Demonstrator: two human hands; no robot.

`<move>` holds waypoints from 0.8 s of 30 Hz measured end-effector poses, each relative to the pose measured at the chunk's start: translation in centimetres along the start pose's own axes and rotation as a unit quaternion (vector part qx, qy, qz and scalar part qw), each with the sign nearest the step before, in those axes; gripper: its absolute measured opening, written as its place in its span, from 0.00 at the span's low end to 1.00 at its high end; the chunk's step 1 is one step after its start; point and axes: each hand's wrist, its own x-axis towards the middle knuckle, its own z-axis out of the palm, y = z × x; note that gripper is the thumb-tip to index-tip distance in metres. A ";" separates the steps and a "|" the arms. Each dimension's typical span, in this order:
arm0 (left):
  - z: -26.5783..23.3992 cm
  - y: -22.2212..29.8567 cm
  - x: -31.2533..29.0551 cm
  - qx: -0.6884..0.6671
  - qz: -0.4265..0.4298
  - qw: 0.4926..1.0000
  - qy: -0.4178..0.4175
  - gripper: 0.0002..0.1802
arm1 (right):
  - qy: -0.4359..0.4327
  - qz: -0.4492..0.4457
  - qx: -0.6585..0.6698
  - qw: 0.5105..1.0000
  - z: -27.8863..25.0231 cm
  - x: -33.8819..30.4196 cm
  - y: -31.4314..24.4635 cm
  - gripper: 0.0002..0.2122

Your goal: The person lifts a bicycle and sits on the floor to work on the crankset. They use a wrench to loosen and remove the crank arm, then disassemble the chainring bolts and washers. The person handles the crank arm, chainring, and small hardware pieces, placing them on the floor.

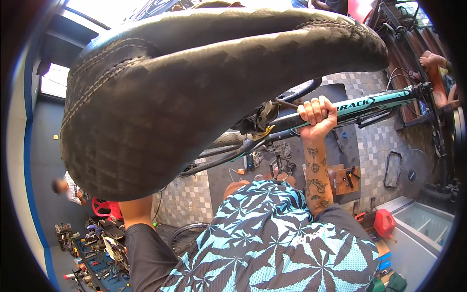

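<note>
The right hand point(317, 117) wraps its fingers tightly around the smooth, tubular black-and-teal bicycle frame point(382, 102) above mosaic-like floor tiles point(373, 158), while the broad, scuffed, seam-stitched saddle point(146, 112) conceals the left hand, whose fingers' state cannot be told.

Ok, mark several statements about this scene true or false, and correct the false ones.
1. The right hand is wrapped around a frame tube. True.
2. The saddle is bright red. False: it is dark.
3. The left hand is in plain sight. False: the saddle hides it; only part of the left arm shows.
4. The shirt has a leaf pattern. True.
5. A red container is on the person's right. True.
</note>
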 end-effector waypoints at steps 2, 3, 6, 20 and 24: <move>-0.7 0.5 0.1 -0.005 -0.009 1.000 0.006 0.18 | -0.006 0.000 -0.001 1.000 0.0 -0.1 0.1 0.16; -1.2 0.9 -0.1 -0.007 -0.010 1.000 0.009 0.18 | 0.015 0.002 0.004 1.000 0.0 -0.1 0.2 0.16; -2.3 2.6 -1.5 -0.005 0.014 1.000 -0.001 0.19 | 0.001 -0.001 0.000 1.000 0.1 0.3 0.4 0.16; -0.3 1.8 -0.2 0.108 0.030 0.993 0.028 0.21 | -0.057 0.025 0.012 0.998 -1.0 1.6 -0.1 0.17; 0.3 2.3 0.0 0.158 0.035 0.985 0.053 0.22 | -0.009 0.019 0.000 1.000 -1.2 1.6 -0.3 0.18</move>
